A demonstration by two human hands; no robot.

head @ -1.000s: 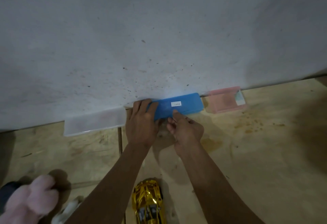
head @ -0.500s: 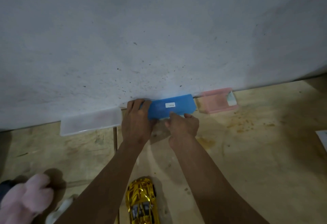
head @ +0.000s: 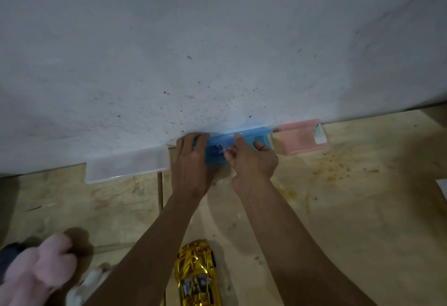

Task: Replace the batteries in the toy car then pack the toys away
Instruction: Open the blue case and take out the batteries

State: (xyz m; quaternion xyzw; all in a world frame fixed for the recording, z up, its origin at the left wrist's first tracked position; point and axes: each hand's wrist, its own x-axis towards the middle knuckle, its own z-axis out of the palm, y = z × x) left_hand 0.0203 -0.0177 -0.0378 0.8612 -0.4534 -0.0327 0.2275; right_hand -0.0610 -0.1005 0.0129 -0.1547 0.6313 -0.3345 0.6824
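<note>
**Both hands on the blue case at the wall**

The gold toy car (head: 197,275) lies on the wooden floor (head: 338,209) between the person's two forearms, well short of the blue case (head: 242,141) and touched by neither hand.

The blue case sits where the floor meets the white wall (head: 217,39), and it is the landmark for everything else. The left hand (head: 191,160) lies over the case's left end, its fingers curled over the far edge there. The right hand (head: 254,160) is at the middle of the case: its thumb reaches up over the top edge while the other fingers are bent against the front face, so the grip closes on the case. Whether the lid is lifted cannot be told; the case looks blurred.

Just right of the blue case, touching or nearly touching it, a pink case (head: 300,136) lies against the wall. Just left of the blue case, past the left hand, a clear case (head: 128,163) lies along the wall. Well away from the blue case, toward the viewer and left of the car, is a pink plush toy (head: 38,272), with something white and fuzzy (head: 84,284) beside it.
</note>
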